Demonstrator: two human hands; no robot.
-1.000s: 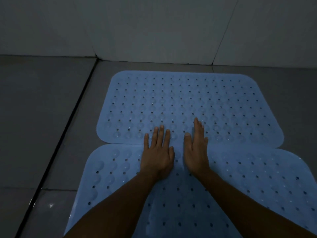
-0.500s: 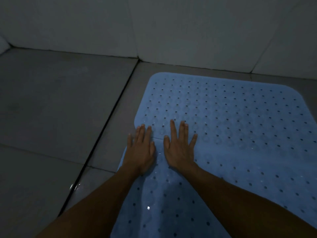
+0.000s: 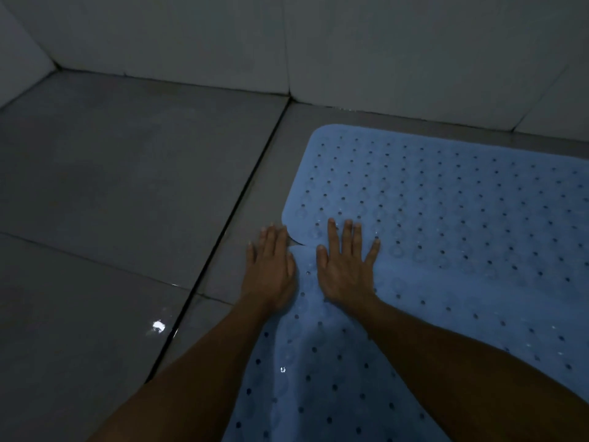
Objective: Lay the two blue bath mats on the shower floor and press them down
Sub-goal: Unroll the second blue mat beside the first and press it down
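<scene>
Two blue perforated bath mats lie flat on the grey shower floor, edge to edge. The far mat (image 3: 446,199) reaches toward the wall; the near mat (image 3: 318,362) runs down under my forearms. My left hand (image 3: 271,269) lies flat with straight fingers at the left end of the seam, its fingertips over the mat's corner and the tile. My right hand (image 3: 347,266) presses flat with spread fingers across the seam, fingertips on the far mat.
Grey floor tiles (image 3: 111,202) spread to the left, cut by a dark grout line (image 3: 223,244). White tiled walls (image 3: 287,43) rise behind, meeting the floor just past the far mat. A small wet glint (image 3: 158,327) shows on the tile at lower left.
Both hands have slid left along the seam, from the middle of the mats to their left edge. They stay flat on the mats throughout.
</scene>
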